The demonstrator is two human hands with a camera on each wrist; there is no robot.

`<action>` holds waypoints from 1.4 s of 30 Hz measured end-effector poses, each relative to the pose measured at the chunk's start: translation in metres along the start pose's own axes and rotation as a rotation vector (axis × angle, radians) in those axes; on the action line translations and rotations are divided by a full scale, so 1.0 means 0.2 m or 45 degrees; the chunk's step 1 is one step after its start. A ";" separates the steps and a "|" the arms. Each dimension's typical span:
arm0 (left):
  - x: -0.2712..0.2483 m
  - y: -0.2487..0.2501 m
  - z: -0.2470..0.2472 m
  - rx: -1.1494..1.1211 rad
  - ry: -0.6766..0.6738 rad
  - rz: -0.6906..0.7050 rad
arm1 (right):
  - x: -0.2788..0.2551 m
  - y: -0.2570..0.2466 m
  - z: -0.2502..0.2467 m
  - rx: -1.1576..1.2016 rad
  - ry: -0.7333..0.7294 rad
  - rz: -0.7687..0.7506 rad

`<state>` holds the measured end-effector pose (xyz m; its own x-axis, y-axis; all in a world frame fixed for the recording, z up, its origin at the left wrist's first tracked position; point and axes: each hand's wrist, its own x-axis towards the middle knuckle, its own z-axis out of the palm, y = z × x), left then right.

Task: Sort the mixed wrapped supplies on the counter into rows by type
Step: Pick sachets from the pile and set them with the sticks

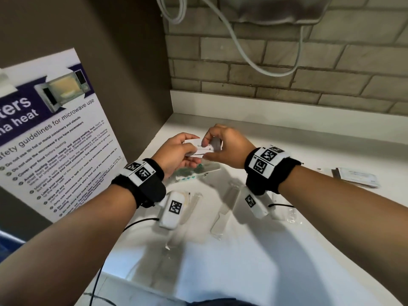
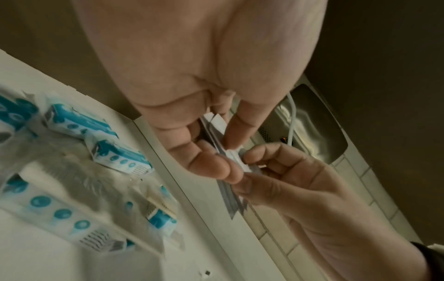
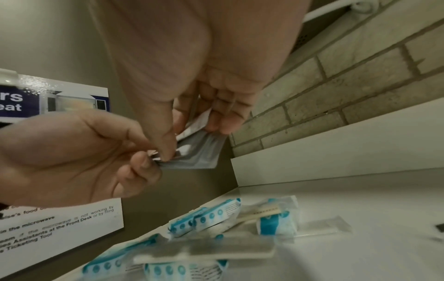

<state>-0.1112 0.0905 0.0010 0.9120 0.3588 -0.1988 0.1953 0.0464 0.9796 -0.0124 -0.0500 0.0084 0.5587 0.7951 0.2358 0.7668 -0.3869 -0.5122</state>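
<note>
Both hands hold a small stack of flat white sachets (image 1: 197, 144) above the counter's back left corner. My left hand (image 1: 192, 152) pinches the stack's left end between thumb and fingers. My right hand (image 1: 209, 145) pinches the right end, thumb on the near side. In the left wrist view the sachets (image 2: 231, 202) hang edge-on between my left hand (image 2: 225, 157) and right hand (image 2: 250, 172). Seen from the right wrist, the grey-backed sachets (image 3: 200, 155) fan out under my right hand (image 3: 192, 140), and my left hand (image 3: 144, 156) grips their corner.
Teal-printed packets (image 1: 192, 174) lie heaped on the white counter (image 1: 287, 250) under the hands. Clear-wrapped combs (image 1: 223, 209) lie nearer me. Another sachet pile (image 1: 357, 177) sits at the right. A microwave notice (image 1: 50, 138) hangs on the left wall, and brick tile runs behind.
</note>
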 end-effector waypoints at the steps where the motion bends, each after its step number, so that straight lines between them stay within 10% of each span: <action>1: 0.00 0.00 0.02 0.021 -0.011 0.001 | -0.02 0.00 -0.01 -0.058 0.001 0.004; 10: -0.06 0.03 0.39 0.177 -0.285 0.027 | -0.39 0.08 -0.13 -0.321 -0.082 0.376; 18: -0.10 -0.01 0.89 1.241 -0.799 0.486 | -0.87 0.27 -0.40 -0.382 -0.181 0.740; 27: -0.09 -0.01 1.52 1.518 -0.806 0.637 | -1.21 0.62 -0.69 -0.300 -0.200 0.907; 42: 0.06 -0.20 1.97 1.697 -0.695 0.382 | -1.37 1.05 -0.75 -0.338 -0.306 0.927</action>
<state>0.0336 -0.2754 -0.0507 0.9385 -0.2027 -0.2796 -0.1165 -0.9480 0.2961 0.0432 -0.4195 -0.0392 0.8866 0.3682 -0.2800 0.3035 -0.9198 -0.2486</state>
